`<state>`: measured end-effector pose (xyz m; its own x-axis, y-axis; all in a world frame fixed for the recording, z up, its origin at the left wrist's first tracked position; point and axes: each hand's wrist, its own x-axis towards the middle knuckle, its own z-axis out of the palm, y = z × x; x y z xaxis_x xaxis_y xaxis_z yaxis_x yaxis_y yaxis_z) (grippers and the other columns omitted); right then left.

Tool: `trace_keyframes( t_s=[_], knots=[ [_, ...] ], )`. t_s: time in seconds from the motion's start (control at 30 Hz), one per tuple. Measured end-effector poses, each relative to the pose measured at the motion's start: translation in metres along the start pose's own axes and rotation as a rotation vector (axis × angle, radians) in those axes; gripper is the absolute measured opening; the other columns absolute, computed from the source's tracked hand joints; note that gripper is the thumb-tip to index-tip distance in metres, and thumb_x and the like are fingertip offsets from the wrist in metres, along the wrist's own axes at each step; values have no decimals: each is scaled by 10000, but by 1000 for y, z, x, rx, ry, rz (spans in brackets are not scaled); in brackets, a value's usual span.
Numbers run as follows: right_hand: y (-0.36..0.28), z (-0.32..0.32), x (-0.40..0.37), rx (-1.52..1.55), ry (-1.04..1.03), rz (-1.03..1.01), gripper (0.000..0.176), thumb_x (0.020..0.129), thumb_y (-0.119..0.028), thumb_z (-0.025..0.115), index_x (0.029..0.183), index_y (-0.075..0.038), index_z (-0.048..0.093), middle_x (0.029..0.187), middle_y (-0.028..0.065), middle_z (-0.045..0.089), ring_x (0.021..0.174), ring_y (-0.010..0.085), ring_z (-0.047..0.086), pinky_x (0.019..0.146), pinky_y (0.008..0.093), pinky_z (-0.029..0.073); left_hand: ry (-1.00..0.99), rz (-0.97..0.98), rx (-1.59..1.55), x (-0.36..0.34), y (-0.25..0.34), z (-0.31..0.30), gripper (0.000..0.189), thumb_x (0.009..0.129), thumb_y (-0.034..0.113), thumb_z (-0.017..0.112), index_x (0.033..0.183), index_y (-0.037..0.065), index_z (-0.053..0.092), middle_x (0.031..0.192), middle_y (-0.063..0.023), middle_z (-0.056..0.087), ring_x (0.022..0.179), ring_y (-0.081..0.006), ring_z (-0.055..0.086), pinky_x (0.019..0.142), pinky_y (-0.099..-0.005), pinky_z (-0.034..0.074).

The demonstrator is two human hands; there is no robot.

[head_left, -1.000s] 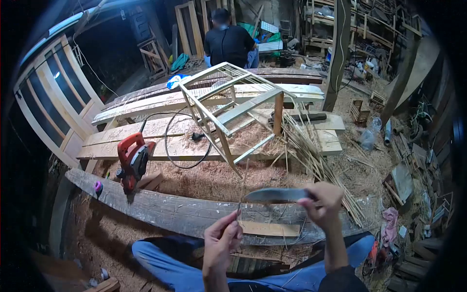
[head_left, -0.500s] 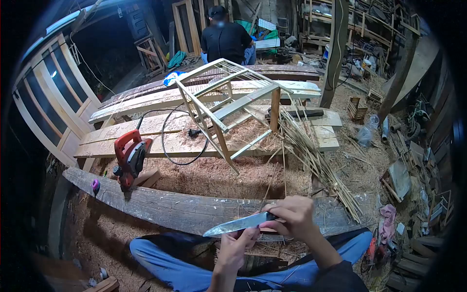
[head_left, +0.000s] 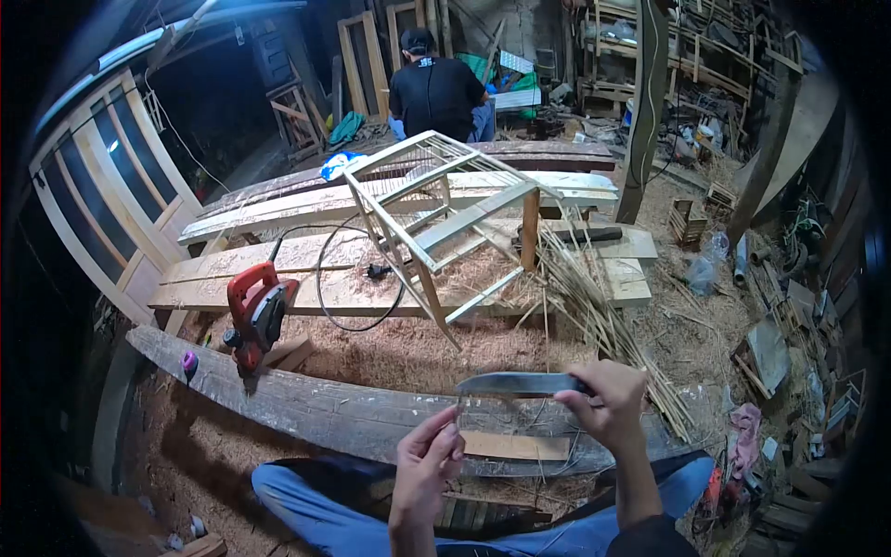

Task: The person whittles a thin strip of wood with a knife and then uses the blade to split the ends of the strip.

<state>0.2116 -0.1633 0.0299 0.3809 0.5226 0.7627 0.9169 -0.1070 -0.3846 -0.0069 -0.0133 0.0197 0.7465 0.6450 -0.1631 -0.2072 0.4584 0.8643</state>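
Observation:
My right hand (head_left: 610,401) is closed round the handle of a knife (head_left: 520,382), whose long blade points left, level above the plank. Below and left of the blade's tip, my left hand (head_left: 429,467) pinches a thin stick (head_left: 459,397) that stands up from the fingertips and meets the blade near its tip. Under both hands runs the worn grey plank (head_left: 325,405). A flat pale piece of wood (head_left: 516,446) lies on it between the hands.
A red electric planer (head_left: 258,311) and a purple-topped item (head_left: 190,361) are at the plank's left. Beyond stand a slatted wooden frame (head_left: 464,225) and a bundle of thin sticks (head_left: 603,320). Shavings cover the ground. Another person (head_left: 434,97) sits at the back, facing away.
The knife has risen and moved right, away from the left fingers it lay across. My left hand has shifted slightly left, and the pale wood piece now shows.

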Motion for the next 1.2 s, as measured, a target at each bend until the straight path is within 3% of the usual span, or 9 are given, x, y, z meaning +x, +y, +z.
trace_keyframes(
  t_s=[0.3, 0.43, 0.57, 0.7, 0.8, 0.93, 1.0, 1.13, 1.2],
  knots=[
    [-34, 23, -9, 105, -300, -98, 368, 801, -432, 805, 896, -81, 746, 706, 30, 681, 586, 211, 645, 528, 339, 472, -95, -141, 3, -4, -23, 12, 455, 1048, 137, 563, 1478, 9, 489, 769, 34, 476, 653, -28, 362, 538, -192, 267],
    [-29, 23, -7, 128, -176, 42, 382, 816, -453, 807, 933, -97, 735, 690, 35, 635, 563, 190, 613, 509, 326, 454, -131, -112, 116, -3, -20, 10, 416, 1051, 131, 555, 1445, 0, 532, 783, 32, 497, 659, -40, 386, 541, -199, 291],
    [-29, 22, -4, 171, 9, 272, 310, 834, -326, 852, 920, -64, 711, 671, 19, 628, 551, 134, 586, 511, 287, 428, -42, 144, 430, 1, -17, 11, 337, 989, 39, 605, 1321, 18, 656, 758, 3, 554, 645, -77, 480, 553, -227, 366],
    [-40, 12, 2, 415, -51, 631, 279, 887, -272, 822, 946, -27, 700, 665, -52, 566, 591, 25, 462, 526, 227, 356, -45, 455, 1014, 1, -5, 9, 345, 912, -6, 685, 1241, 89, 728, 742, -49, 603, 641, -131, 530, 574, -279, 431],
    [-29, 28, -12, 558, -119, 697, 238, 913, -237, 798, 950, -22, 703, 658, -63, 545, 604, 15, 461, 534, 220, 350, -125, 589, 1022, 6, -8, 7, 365, 887, -6, 704, 1237, 96, 730, 784, -80, 643, 646, -168, 549, 588, -291, 449],
    [-24, 25, -13, 612, -159, 635, 203, 945, -216, 766, 920, -25, 701, 658, -77, 527, 616, 7, 454, 543, 212, 340, -118, 550, 1013, 5, -4, 6, 341, 895, 6, 716, 1225, 94, 733, 786, -81, 653, 622, -148, 546, 575, -292, 449],
    [-17, 17, -6, 703, 54, 730, 198, 962, -205, 747, 887, -30, 694, 669, -83, 523, 621, 2, 443, 548, 206, 330, -61, 325, 1026, 1, 8, 3, 262, 926, 13, 708, 1181, 55, 745, 806, -72, 692, 697, -89, 596, 613, -273, 472],
    [-5, 8, -5, 651, 182, 775, 200, 955, -218, 756, 887, -37, 707, 701, -86, 550, 612, 5, 446, 552, 201, 330, -26, 335, 965, 10, 4, -19, 183, 935, 32, 716, 1113, 4, 747, 821, -74, 700, 724, -74, 617, 624, -246, 483],
    [-12, 15, -7, 663, 76, 759, 193, 947, -220, 765, 897, -39, 721, 705, -84, 560, 617, 5, 456, 555, 200, 335, -13, 352, 925, 9, 1, -13, 144, 939, 49, 720, 1059, -28, 742, 839, -72, 706, 724, -69, 624, 627, -230, 486]
  ],
)
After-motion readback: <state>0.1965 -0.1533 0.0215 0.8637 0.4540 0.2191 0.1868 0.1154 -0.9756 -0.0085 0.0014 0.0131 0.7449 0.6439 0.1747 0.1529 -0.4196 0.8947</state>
